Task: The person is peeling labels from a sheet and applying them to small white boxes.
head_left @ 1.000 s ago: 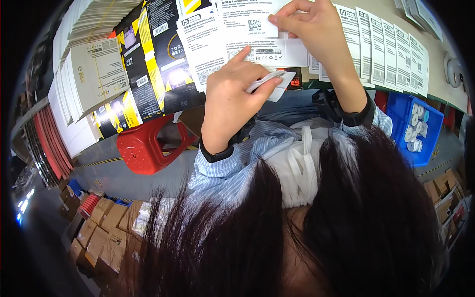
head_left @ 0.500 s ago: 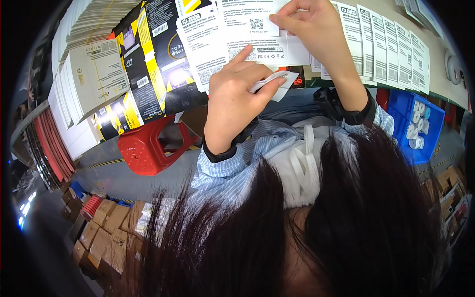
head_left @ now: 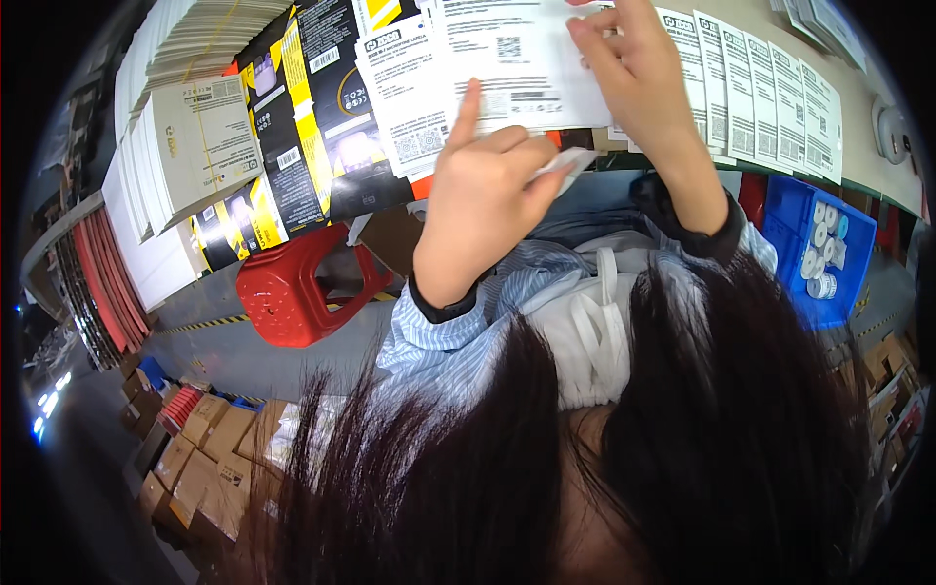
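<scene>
Pressing white label sheet [head_left: 517, 58], both hands [head_left: 487, 195]

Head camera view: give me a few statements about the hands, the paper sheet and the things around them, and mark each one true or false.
1. The right hand grips the white printed sheet. True.
2. The left hand is empty. False: it pinches a small white slip, with its forefinger raised against the sheet.
3. The plastic stool is blue. False: it is red.
4. The blue bin holds white rolls. True.
5. A row of printed white leaflets lies right of the right hand. True.
</scene>
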A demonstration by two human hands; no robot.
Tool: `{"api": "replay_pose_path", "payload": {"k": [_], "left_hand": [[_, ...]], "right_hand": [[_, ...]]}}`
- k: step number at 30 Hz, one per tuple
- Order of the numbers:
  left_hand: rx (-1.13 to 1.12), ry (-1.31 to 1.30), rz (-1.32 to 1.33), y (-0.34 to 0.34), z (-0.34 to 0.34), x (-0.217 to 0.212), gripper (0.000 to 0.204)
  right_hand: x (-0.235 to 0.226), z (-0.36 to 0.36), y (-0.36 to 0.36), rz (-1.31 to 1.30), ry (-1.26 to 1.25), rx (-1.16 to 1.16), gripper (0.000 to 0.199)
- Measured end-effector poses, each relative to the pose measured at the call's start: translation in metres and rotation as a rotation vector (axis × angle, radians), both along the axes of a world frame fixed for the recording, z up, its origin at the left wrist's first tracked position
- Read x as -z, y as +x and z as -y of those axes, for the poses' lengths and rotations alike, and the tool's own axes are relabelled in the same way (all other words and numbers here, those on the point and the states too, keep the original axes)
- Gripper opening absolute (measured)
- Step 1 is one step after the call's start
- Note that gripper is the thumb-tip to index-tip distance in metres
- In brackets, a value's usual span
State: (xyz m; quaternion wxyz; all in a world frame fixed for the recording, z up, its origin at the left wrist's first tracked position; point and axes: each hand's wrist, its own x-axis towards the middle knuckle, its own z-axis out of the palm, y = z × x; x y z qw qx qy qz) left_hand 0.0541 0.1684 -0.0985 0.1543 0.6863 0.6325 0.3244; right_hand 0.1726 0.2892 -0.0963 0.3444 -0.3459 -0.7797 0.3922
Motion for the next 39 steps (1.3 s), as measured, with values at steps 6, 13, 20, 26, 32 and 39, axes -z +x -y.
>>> {"api": "replay_pose_path", "payload": {"k": [6, 13, 20, 26, 32, 39], "left_hand": [[0.193, 0.053, 0.055, 0.021, -0.001, -0.005, 0.013], [0.092, -0.003, 0.05, 0.0, 0.004, -0.007, 0.011], [0.129, -0.03, -0.037, 0.008, 0.013, -0.007, 0.013], [0.115, -0.044, -0.009, 0.009, 0.013, -0.005, 0.013], [0.117, -0.069, -0.008, 0.007, 0.013, -0.004, 0.012], [0.112, -0.077, 0.002, 0.006, 0.013, -0.001, 0.014]], "right_hand": [[-0.027, 0.008, 0.013, 0.382, 0.266, -0.43, 0.054], [-0.027, 0.012, 0.037, 0.637, 0.351, -0.343, 0.06], [-0.026, 0.006, 0.028, -0.066, -0.175, 0.068, 0.012], [0.009, -0.011, 0.018, -0.041, -0.631, 0.054, 0.009], [0.006, -0.016, 0.013, 0.025, -0.672, 0.011, 0.01], [0.006, -0.016, 0.007, 0.073, -0.679, 0.02, 0.011]]}}
